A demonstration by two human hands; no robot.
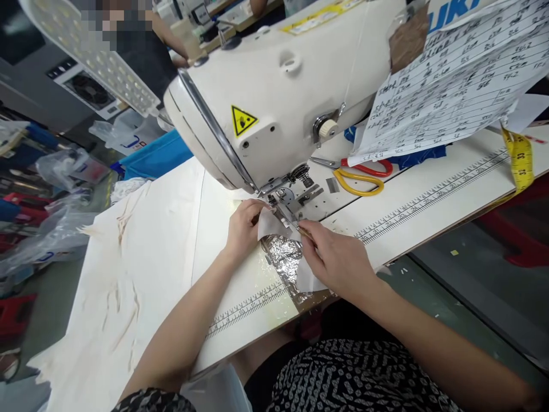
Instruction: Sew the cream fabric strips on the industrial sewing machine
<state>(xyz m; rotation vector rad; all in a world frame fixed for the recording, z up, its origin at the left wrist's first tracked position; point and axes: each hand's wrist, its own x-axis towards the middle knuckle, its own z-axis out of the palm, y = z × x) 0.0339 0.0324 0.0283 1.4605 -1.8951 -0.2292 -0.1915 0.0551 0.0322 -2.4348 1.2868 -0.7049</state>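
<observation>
A pale piece of fabric (pixel 271 224) lies under the needle area of a white sewing machine (pixel 274 97). My left hand (pixel 245 228) is closed at the fabric's left edge, its fingertips pinching it beside the presser foot. My right hand (pixel 337 257) has its fingers closed round a thin tool, largely hidden by them, whose metal tip reaches toward the presser foot. Between my hands, shiny silver foil (pixel 285 260) covers part of the table, and another pale piece (pixel 307 277) hangs under my right hand.
Scissors (pixel 362 182) with red and yellow handles lie right of the needle. A handwritten sheet (pixel 454 86) leans at the right, near a yellow tape measure (pixel 520 160). Printed rulers (pixel 249 309) run along the table's front edge. A person (pixel 150 51) is behind at the left.
</observation>
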